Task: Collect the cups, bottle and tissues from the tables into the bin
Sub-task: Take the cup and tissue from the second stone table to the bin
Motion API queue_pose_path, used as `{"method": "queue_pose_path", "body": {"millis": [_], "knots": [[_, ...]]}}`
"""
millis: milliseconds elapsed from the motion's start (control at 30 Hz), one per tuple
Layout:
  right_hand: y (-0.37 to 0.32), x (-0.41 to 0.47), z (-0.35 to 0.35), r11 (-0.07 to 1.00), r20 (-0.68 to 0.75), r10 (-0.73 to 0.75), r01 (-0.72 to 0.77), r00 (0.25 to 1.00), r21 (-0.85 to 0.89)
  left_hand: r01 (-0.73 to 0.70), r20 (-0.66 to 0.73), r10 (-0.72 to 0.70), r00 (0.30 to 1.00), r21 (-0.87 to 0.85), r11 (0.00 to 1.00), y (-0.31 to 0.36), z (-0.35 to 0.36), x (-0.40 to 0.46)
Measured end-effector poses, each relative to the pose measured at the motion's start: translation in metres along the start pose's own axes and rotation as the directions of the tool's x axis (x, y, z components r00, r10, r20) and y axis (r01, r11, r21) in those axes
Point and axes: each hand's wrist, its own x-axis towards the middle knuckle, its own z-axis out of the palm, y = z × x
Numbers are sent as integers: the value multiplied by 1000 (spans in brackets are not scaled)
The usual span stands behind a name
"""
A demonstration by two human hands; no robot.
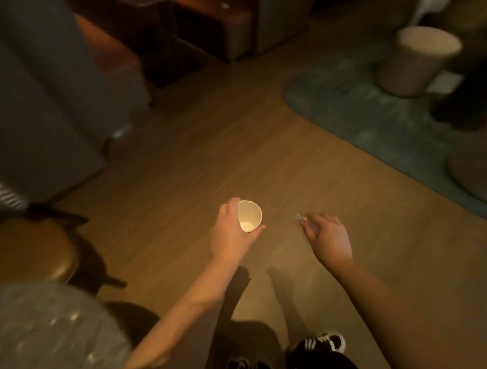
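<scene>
My left hand (230,235) grips a white paper cup (249,216) from the side, its open mouth facing me, above the wooden floor. My right hand (327,236) is curled around a small clear object (301,217) that glints at the fingertips. It is too blurred to tell what it is. A beige round bin (418,62) stands on the floor at the far right, well ahead of both hands, with its pale inside showing.
A teal rug (373,117) lies under the bin. A round brown stool (30,249) and a grey speckled tabletop (48,332) are at my left, with grey furniture (38,109) behind them. A round base (479,174) is at the right edge. My black shoes (319,344) are below.
</scene>
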Motion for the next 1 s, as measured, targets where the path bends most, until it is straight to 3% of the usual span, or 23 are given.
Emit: {"method": "queue_pose_path", "body": {"millis": [167,467,800,1000], "knots": [[101,-26,-67,970,-185,242,-244,952,10,-273,182,277,944,-44,961,99,88,0],[303,-106,-186,808,-345,573,-582,743,89,-577,346,606,717,-195,793,301,273,-63],[480,-197,-304,555,-483,779,-798,398,236,-710,477,765,433,-342,616,491,425,-158],[556,-216,-342,467,-498,820,-834,283,296,-753,538,795,281,-390,530,575,510,-198]]}}
